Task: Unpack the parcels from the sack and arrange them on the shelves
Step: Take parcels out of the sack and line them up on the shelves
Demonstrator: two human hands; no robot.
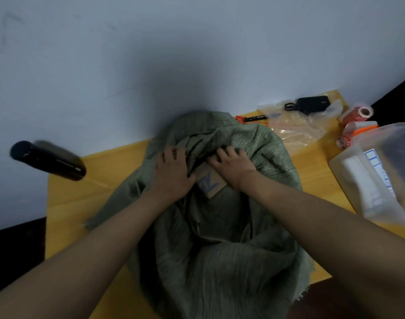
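Observation:
A grey-green woven sack (220, 249) lies crumpled on the wooden table (81, 199), its mouth toward the wall. A brown cardboard parcel (212, 184) with blue printing shows at the sack's opening. My left hand (174, 171) grips the sack's fabric at the left edge of the opening, right beside the parcel. My right hand (231, 164) rests on the parcel's top, fingers curled into the folds of the sack. The rest of the parcel is hidden under my hands and the fabric.
A black cylindrical bottle (47, 160) lies at the table's left edge. At the back right are clear plastic bags (298, 130), a black pouch (313, 103), a marker (254, 118) and label rolls (358, 113). A translucent plastic container (376, 171) stands on the right.

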